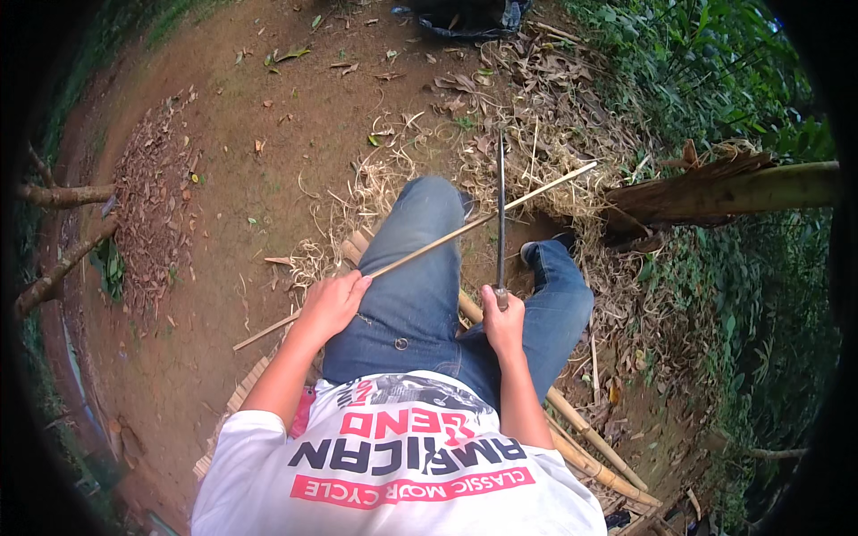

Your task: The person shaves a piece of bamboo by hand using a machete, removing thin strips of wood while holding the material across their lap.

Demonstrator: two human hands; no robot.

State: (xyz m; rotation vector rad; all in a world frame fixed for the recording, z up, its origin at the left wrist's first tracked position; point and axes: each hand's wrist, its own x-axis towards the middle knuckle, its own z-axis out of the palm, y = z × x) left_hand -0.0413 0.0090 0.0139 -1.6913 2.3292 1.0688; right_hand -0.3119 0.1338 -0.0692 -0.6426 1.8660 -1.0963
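My left hand (332,305) is closed round a thin, pale bamboo strip (483,220) above my left thigh. One end sticks out behind the hand to the lower left; the longer part slants up to the right. In my right hand (503,322) is the handle of a long, narrow-bladed knife (500,205), its blade pointing away from me. The blade crosses the strip beyond my knees; whether the two touch, I cannot tell. Both hands are over my lap, in front of my jeans (411,286). A curled shaving (401,343) lies on the denim.
Bamboo poles (594,456) extend beneath and beside me at the lower right. Curly shavings (380,179) and dry leaves cover the dirt ahead. A banana-like trunk (760,190) juts in from the right, with branches (67,259) at far left. A black bag (469,20) lies at the far edge.
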